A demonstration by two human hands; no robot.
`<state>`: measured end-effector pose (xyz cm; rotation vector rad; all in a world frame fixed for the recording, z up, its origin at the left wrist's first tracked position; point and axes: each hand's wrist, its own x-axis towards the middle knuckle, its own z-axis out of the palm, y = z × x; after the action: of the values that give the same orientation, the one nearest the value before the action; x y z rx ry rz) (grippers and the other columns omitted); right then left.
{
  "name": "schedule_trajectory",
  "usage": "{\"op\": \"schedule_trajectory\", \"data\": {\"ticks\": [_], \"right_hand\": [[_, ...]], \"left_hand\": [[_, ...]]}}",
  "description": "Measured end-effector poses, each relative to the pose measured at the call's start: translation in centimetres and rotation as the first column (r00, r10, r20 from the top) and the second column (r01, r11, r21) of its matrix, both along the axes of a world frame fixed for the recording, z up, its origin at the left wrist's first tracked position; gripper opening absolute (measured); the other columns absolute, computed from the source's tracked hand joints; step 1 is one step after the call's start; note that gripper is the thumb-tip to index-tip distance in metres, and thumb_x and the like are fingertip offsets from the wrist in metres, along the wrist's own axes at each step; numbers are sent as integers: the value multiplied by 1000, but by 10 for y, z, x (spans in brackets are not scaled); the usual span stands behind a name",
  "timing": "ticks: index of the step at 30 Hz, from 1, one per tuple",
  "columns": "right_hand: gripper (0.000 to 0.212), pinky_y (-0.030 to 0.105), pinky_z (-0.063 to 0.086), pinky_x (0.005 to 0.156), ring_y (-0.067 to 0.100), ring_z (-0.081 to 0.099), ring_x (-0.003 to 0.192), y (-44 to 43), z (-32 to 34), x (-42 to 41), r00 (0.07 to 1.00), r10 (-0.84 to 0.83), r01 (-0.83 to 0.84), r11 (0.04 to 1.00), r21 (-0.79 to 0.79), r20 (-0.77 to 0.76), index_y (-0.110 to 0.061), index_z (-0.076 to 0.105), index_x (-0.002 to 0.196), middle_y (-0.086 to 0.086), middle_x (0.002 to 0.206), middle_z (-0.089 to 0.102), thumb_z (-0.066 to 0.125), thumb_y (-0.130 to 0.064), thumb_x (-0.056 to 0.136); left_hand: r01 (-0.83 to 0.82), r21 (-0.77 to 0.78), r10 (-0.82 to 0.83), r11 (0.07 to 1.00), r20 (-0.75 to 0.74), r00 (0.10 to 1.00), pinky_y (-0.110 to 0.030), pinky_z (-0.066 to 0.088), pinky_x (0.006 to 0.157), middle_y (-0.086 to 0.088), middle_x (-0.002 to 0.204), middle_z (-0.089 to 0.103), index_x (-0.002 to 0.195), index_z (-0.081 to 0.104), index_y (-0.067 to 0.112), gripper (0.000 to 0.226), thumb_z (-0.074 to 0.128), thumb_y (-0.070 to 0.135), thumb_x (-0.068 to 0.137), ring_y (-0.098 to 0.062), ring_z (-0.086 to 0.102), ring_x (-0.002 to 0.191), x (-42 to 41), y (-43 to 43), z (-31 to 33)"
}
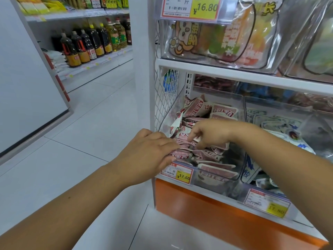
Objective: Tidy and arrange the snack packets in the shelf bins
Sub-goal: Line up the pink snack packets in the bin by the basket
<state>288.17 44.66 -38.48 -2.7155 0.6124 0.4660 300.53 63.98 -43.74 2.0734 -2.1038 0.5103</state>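
A clear plastic bin (239, 170) on the low shelf holds several small red-and-white snack packets (209, 154); more of them lie heaped at its back (198, 108). My left hand (149, 150) lies flat with straight fingers against the front-left stack of packets. Reaching in from the right, my right hand (210, 132) has its fingers curled down onto the tops of the same stack; whether it pinches one I cannot tell. The packets under both hands are partly hidden.
A second clear bin (252, 177) with blue-and-white packets (281, 123) sits to the right. Price tags (177, 173) hang on the bin fronts. Above is a shelf with large clear bags (225, 42). An aisle floor (81, 141) and oil bottles (90, 46) lie left.
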Motion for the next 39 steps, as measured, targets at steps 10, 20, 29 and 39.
{"op": "schedule_trajectory", "data": {"ticks": [10,20,29,39], "right_hand": [[16,36,54,70,19,61,77,2,-16,8,992,83,-62,973,-223,90,-25,65,97,-3,92,63,68,-32,83],[6,25,45,67,9,60,77,-10,7,1,964,-63,76,996,-42,260,-21,65,84,-11,83,64,65,-21,90],[18,17,39,64,4,61,79,7,-1,5,955,-19,7,999,41,295,-25,68,108,-11,94,67,66,-29,90],[37,29,48,84,11,58,96,15,21,-44,989,109,-122,983,-139,-96,-31,60,122,-10,109,63,60,-47,89]], "left_hand": [[-28,30,29,999,-29,999,-31,34,83,11,126,62,127,56,32,49,26,49,93,-10,54,109,-2,1,1],[-33,37,35,999,-49,998,-32,42,80,13,125,63,126,56,31,48,26,49,94,-9,55,109,-3,3,3],[-75,33,75,997,-7,997,-30,41,82,13,122,64,123,60,32,48,30,51,91,-9,57,108,-8,2,4],[122,112,-85,986,-292,953,-37,40,106,2,128,60,124,62,22,57,28,52,90,-18,50,122,-45,-27,11]]}}
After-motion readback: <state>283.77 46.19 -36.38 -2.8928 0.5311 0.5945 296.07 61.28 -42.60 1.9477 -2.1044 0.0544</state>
